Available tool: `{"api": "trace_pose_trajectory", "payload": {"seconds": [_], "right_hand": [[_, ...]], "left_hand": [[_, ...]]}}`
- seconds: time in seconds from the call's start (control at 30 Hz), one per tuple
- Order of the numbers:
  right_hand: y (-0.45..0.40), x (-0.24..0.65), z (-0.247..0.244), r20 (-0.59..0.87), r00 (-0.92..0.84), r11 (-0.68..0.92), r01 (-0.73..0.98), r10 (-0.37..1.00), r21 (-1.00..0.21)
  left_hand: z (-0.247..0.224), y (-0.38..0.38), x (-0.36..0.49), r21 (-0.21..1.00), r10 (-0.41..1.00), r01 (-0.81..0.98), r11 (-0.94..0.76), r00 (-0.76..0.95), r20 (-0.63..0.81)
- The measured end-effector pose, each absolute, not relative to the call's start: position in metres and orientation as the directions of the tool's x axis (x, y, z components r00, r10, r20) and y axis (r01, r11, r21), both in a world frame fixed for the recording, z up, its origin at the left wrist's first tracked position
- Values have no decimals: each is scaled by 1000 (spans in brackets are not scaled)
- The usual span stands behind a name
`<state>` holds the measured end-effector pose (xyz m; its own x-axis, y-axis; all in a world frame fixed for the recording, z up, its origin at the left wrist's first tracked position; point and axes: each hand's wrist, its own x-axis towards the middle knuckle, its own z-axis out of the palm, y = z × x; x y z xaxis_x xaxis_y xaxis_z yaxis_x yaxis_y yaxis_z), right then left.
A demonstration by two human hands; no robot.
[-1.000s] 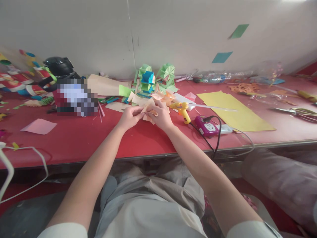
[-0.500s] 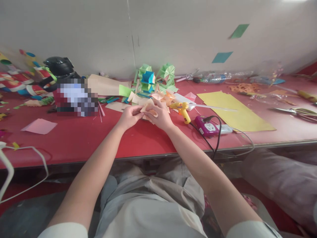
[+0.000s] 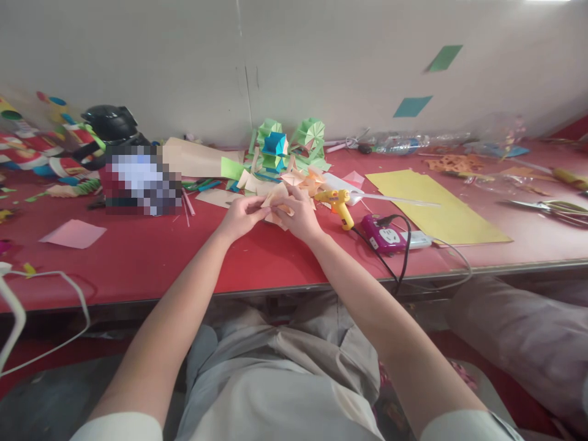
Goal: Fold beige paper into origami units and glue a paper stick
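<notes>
Along the pale wall [image 3: 184,61] runs the red bench [image 3: 275,263]. On its right half lies a yellow sheet [image 3: 441,208]; left of centre, toward the wall, a tan card [image 3: 197,160]. Between those two stand green fans [image 3: 312,136] of folded paper, with a blue fold [image 3: 274,144] close by. A pink sheet [image 3: 73,234] lies well apart at left. The left hand [image 3: 241,217] and right hand [image 3: 298,214] meet near the middle. Right of them sit a purple socket [image 3: 382,237] and, nearer, a yellow glue gun [image 3: 339,205]. Smallest is the peach paper [image 3: 275,195], between the hands: each grip is closed to a pinch on it, though fingers hide much, so its shape is hard to judge.
</notes>
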<state>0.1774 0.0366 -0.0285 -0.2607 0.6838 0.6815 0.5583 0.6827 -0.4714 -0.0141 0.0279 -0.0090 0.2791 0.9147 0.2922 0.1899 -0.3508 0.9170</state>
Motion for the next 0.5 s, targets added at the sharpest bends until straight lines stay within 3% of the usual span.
{"api": "trace_pose_trajectory", "payload": {"seconds": [0.23, 0.5], "right_hand": [[36, 177, -27, 692, -264, 693, 553, 672, -462], [43, 180, -32, 701, -110, 637, 533, 705, -557]], "left_hand": [[-13, 32, -17, 875, 898, 251, -414, 273, 346], [-12, 30, -16, 736, 849, 426, -526, 214, 483]]}}
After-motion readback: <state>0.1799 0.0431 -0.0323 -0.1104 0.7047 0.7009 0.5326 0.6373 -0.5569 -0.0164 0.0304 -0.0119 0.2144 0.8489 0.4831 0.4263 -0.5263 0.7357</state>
